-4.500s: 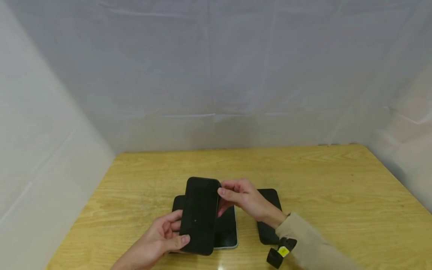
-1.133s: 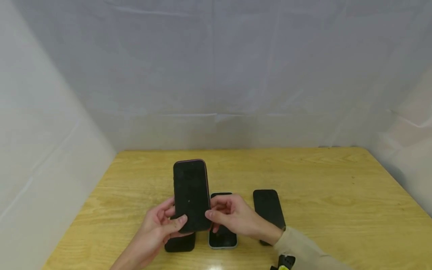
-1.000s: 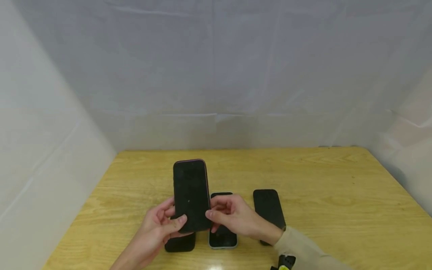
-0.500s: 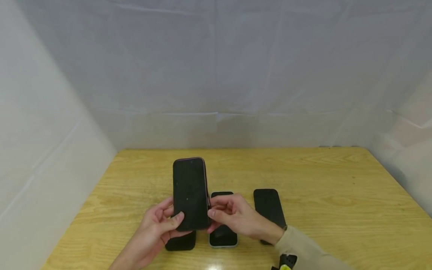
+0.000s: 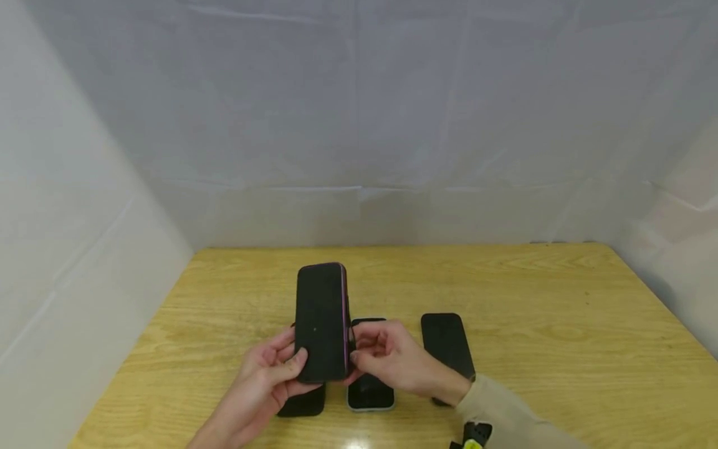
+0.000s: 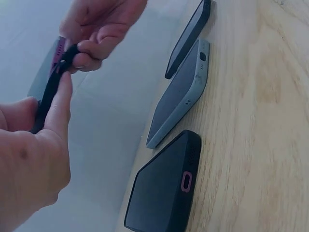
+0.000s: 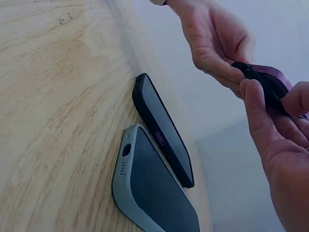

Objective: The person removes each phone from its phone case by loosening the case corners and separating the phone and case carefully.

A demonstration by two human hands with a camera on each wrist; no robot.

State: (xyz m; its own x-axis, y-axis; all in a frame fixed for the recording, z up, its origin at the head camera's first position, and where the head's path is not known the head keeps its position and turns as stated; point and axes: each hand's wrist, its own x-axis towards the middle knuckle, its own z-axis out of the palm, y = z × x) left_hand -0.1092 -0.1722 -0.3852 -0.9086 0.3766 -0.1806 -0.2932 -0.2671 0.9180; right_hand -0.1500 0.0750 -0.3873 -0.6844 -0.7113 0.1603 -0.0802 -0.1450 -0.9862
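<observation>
One purple-edged phone (image 5: 318, 312) is held above the wooden table (image 5: 533, 312) by the left hand (image 5: 263, 381), whose thumb is laid over the screen side while its fingers are curled behind; at a lower corner, the black case (image 6: 50, 92) is pinched between the right hand's (image 5: 395, 360) thumb and fingers, purple edge being bared beside it; on the table below, a black-cased phone (image 5: 303, 405), a pale-cased phone (image 5: 370, 394) and a dark phone (image 5: 445, 340) are laid in a row, screens upward.
</observation>
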